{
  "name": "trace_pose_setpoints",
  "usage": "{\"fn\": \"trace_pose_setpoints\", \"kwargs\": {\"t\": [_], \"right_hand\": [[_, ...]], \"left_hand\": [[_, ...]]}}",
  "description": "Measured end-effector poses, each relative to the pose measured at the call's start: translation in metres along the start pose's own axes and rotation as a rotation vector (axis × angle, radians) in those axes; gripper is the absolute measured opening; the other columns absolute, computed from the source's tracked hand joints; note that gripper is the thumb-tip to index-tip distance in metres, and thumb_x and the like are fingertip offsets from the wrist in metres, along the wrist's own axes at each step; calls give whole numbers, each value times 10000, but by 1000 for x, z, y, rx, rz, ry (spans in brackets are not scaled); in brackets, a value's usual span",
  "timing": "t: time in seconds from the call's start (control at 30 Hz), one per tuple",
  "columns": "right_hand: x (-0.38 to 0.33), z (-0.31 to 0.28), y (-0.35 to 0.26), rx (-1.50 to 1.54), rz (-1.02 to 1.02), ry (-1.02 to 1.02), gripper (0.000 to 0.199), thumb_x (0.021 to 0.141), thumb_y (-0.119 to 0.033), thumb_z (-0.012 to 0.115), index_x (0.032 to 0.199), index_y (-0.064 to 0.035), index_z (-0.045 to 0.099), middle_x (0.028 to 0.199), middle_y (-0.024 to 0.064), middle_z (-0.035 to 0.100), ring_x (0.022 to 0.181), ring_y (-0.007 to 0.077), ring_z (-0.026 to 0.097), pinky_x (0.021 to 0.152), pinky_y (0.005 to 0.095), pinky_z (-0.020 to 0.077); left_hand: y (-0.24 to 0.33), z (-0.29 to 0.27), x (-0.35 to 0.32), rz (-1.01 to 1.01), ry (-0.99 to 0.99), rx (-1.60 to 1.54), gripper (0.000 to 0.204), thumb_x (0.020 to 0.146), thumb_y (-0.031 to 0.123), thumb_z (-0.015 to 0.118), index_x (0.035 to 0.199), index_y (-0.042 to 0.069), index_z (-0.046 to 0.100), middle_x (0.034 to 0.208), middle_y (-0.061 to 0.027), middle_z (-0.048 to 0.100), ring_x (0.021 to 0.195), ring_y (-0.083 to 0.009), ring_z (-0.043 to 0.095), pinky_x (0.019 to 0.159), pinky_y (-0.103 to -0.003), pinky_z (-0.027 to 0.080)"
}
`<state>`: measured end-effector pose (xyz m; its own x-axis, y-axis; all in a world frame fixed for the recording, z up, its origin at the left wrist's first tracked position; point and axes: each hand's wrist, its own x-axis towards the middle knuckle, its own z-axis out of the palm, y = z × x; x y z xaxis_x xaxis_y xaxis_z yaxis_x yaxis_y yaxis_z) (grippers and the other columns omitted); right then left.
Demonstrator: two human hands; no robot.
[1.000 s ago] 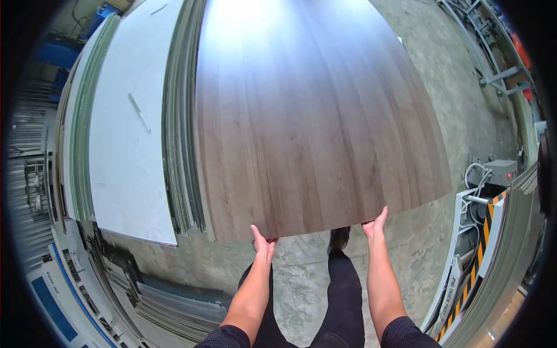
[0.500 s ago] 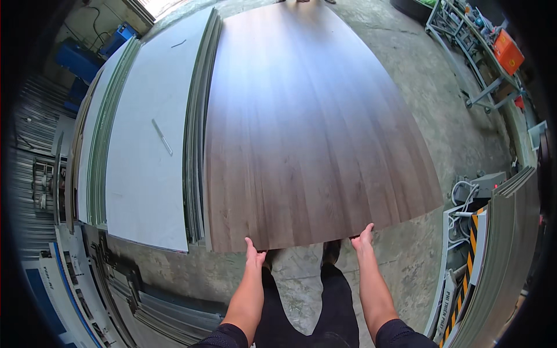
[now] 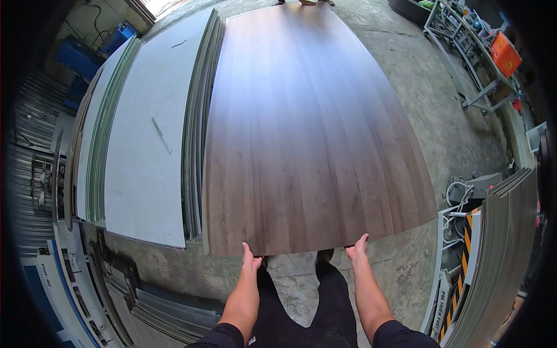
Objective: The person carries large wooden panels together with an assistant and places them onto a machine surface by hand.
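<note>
A large wood-grain panel (image 3: 313, 156) stretches away in front of me, with light glaring off its far half. My left hand (image 3: 250, 258) grips its near edge left of the middle, thumb on top and fingers hidden beneath. Farther right along that edge, my right hand (image 3: 358, 249) holds it the same way. At the panel's far end, part of another person (image 3: 307, 2) shows at the picture's top rim; whether they hold the panel I cannot tell.
Stacked pale boards (image 3: 148, 156) lie along the panel's left side, a thin clear strip (image 3: 161, 136) on top. More boards (image 3: 499, 249) lean at the near right, beside a black-and-yellow striped post (image 3: 466, 255). A wheeled metal cart (image 3: 473, 58) carries an orange box (image 3: 506, 54) at the far right.
The panel's near edge has come slightly closer to me and shifted a little left, both my hands moving with it. My grip looks the same.
</note>
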<state>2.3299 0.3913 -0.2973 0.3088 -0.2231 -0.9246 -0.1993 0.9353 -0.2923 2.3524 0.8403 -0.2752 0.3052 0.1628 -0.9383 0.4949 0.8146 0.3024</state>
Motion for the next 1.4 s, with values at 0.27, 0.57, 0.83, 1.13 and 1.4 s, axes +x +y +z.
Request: {"fn": "trace_pose_setpoints", "kwargs": {"t": [0.27,0.57,0.83,1.13,1.4], "right_hand": [[-51,-59,-31,12,-13,-26,748,999,-661,254,1532,-136,287,1561,103,348,1407,346,373,1125,560,340],[-140,-89,-97,28,53,-137,734,985,-633,321,1503,-114,351,1521,117,402,1361,352,424,1099,574,367],[-242,-44,-116,13,-126,-106,810,984,-679,229,1475,-47,356,1497,149,417,1333,374,463,1081,601,390],[-323,11,-98,-95,-333,87,816,1000,-658,186,1476,-8,318,1484,167,427,1308,369,493,1035,603,447],[-336,20,-96,-160,-369,187,901,991,-674,196,1431,90,384,1500,196,434,1354,340,453,1094,434,403]], "left_hand": [[-48,-34,-63,-35,-55,-32,818,922,695,468,1481,103,382,1490,-109,446,1345,-323,440,1098,-514,391],[-71,-25,-190,-127,-122,-68,820,924,704,445,1472,96,394,1472,-128,452,1342,-338,435,1093,-550,387],[-40,-29,-244,-90,-96,179,726,935,646,490,1395,84,475,1399,-102,523,1250,-318,518,993,-546,465],[24,-17,-291,29,-86,536,749,937,657,484,1383,55,480,1347,-100,571,1056,-265,629,724,-467,571],[70,-7,-314,61,-125,573,605,963,568,527,1343,97,520,1230,-68,595,956,-227,629,719,-400,550]]}}
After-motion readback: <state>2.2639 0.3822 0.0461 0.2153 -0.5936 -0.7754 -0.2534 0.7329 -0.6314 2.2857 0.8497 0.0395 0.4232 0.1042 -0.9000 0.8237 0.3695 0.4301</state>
